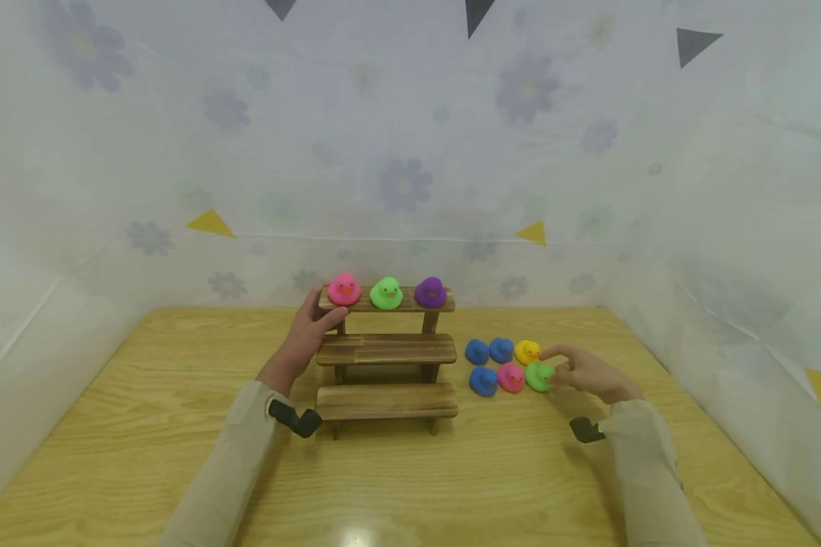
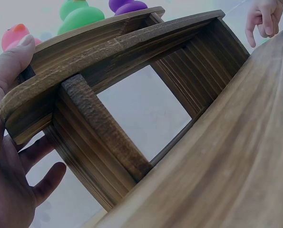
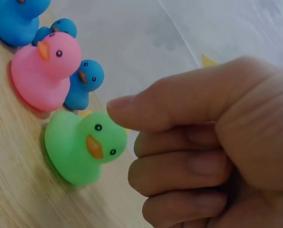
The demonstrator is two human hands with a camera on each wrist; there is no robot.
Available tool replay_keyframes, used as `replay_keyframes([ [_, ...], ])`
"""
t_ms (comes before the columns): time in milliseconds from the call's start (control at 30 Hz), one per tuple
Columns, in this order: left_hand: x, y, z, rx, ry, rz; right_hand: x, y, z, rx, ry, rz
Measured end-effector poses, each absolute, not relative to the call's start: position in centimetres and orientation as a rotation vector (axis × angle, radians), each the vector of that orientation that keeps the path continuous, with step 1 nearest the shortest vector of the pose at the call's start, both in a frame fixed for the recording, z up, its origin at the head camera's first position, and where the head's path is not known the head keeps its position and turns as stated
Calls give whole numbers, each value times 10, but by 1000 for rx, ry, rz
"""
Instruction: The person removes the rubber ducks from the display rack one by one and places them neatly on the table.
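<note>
At the left of a three-tier wooden stand (image 1: 386,349), my left hand (image 1: 306,334) grips the end of the top shelf. Its thumb (image 2: 24,50) lies along the shelf edge beside a pink rubber duck (image 1: 344,292). A green duck (image 1: 386,295) and a purple duck (image 1: 431,293) sit farther along that shelf. On the table at right, my right hand (image 1: 591,374) is beside a green duck (image 3: 82,149), with the thumb tip right at its head. The index finger points toward a yellow duck (image 1: 527,352); the other fingers are curled, with nothing held in them.
Left of the green duck on the table sit a pink duck (image 1: 511,377) and several blue ducks (image 1: 483,381), grouped close to the stand's right side. The middle shelf (image 1: 386,350) and bottom shelf (image 1: 386,401) bear no ducks. A pale flowered sheet (image 1: 410,137) hangs behind the wooden table (image 1: 410,494).
</note>
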State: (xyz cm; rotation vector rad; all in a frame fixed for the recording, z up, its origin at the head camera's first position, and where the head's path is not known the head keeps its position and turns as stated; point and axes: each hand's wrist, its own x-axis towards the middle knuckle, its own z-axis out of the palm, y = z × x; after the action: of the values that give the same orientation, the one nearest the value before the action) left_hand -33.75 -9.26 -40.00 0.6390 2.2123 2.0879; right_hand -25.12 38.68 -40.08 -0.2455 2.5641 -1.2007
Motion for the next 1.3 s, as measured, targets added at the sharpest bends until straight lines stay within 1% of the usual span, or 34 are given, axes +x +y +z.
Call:
replay_keyframes([
  [533, -336, -96, -409, 587, 2214, 2076, -252, 347, -387, -312, 2708, -1194],
  [733, -338, -97, -408, 604, 2200, 2097, -259, 324, -377, -288, 2791, -1396],
  [867, -338, -96, -406, 631, 2193, 2099, -261, 310, -370, -343, 2808, -1530],
  [1067, -338, -94, -405, 638, 2205, 2099, -262, 294, -363, -455, 2816, -1575],
  [1300, -338, -92, -403, 656, 2218, 2098, -265, 279, -358, -422, 2776, -1624],
])
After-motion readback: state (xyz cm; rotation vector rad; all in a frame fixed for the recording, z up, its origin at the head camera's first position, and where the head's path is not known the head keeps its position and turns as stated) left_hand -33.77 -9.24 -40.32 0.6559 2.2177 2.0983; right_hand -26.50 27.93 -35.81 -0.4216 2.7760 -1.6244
